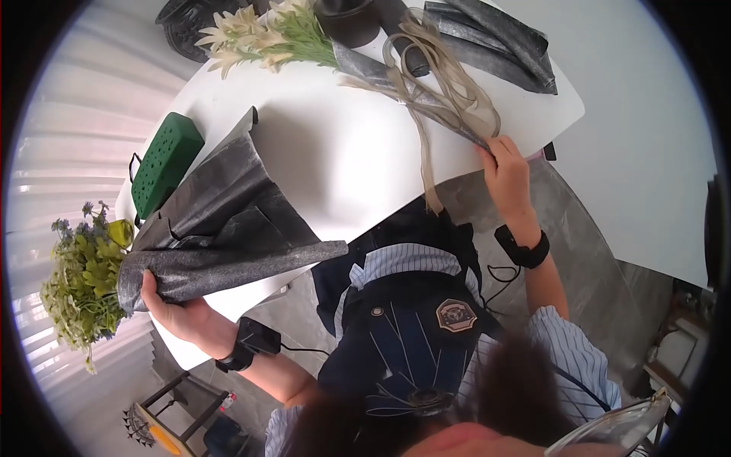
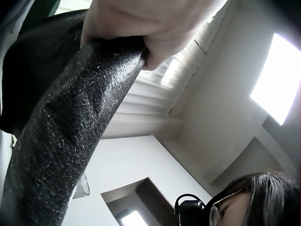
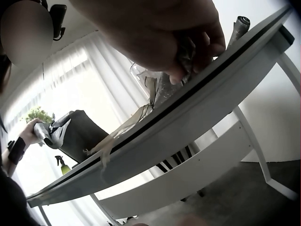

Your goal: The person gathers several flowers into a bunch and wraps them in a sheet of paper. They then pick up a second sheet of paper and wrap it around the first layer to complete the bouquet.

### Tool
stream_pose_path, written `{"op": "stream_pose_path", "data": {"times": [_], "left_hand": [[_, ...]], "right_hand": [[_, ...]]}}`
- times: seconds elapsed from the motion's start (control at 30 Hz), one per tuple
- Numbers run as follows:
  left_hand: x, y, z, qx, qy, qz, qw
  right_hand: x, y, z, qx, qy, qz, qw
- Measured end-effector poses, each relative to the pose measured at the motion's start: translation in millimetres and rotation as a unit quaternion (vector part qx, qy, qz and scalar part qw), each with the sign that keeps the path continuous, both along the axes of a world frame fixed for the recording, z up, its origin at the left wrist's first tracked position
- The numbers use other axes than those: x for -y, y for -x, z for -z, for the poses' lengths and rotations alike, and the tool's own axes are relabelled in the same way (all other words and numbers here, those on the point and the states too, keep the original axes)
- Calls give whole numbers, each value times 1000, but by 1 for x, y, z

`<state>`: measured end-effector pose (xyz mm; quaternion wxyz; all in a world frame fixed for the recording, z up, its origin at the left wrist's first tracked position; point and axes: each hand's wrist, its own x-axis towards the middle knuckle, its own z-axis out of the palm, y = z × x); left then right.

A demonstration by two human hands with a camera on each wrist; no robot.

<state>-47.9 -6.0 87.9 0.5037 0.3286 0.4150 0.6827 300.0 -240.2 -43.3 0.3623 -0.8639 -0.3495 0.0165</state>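
In the head view my left hand [image 1: 179, 314] grips the rolled end of a large dark grey sheet [image 1: 228, 270], thumb on top, at the table's left side. The same dark sheet [image 2: 70, 108] runs down from the left hand [image 2: 136, 23] in the left wrist view. At the table's near right edge my right hand [image 1: 509, 179] pinches the lower end of a slim dark wrapped bundle, around which a beige ribbon [image 1: 457, 80] lies in loops, one tail hanging over the edge. The right wrist view shows the right hand [image 3: 160, 37] curled round that end.
Green foam block [image 1: 167, 160] at the table's left, potted plant [image 1: 84, 274] beyond the sheet. Cream flowers [image 1: 259, 38], a black round container [image 1: 346, 21] and folded dark sheets [image 1: 495, 46] lie along the far side. A spray bottle [image 3: 63, 165] shows in the right wrist view.
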Motion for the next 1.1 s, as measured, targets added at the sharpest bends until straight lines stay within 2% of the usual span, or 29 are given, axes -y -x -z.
{"op": "stream_pose_path", "data": {"times": [0.1, 0.2, 0.4, 0.5, 0.6, 0.67, 0.73, 0.8, 0.83, 0.87, 0.9, 0.93, 1.0, 1.1], "left_hand": [[1, 1, 2, 1, 6, 15, 1000], [2, 1, 3, 13, 4, 37, 999], [0, 5, 8, 3, 3, 26, 1000], [0, 7, 8, 10, 13, 33, 999], [-5, 10, 14, 22, 6, 58, 998], [-9, 13, 20, 45, 9, 76, 996], [-10, 12, 22, 62, 26, 68, 995], [-10, 5, 22, 72, -8, 72, 995], [-8, 2, 22, 80, -9, 70, 994], [-7, -3, 21, 91, -13, 73, 993], [-6, -8, 20, 85, -19, 71, 994], [-3, -12, 18, 81, -25, 71, 994], [3, -21, 22, 70, -47, 87, 993], [10, -21, 26, 43, -84, 135, 986]], "right_hand": [[-14, 8, -21, 100, 3, -1, 995], [-28, 4, -25, 258, 68, -13, 964], [-61, -19, -10, 194, 54, -87, 976], [-68, -20, -12, 164, 48, -87, 981], [-68, -21, -14, 192, 108, -78, 972], [-72, 1, -37, 342, 191, 19, 920], [-79, 25, -65, 380, 88, 32, 920], [-88, 61, -87, 229, -64, -102, 966], [-93, 79, -95, 146, -133, -161, 967], [-99, 98, -101, 20, -137, -252, 958], [-105, 118, -108, -104, -135, -336, 927], [-113, 138, -113, -136, -159, -377, 902], [-132, 159, -107, -111, -193, -454, 863], [-151, 180, -108, -120, -168, -500, 841]]}}
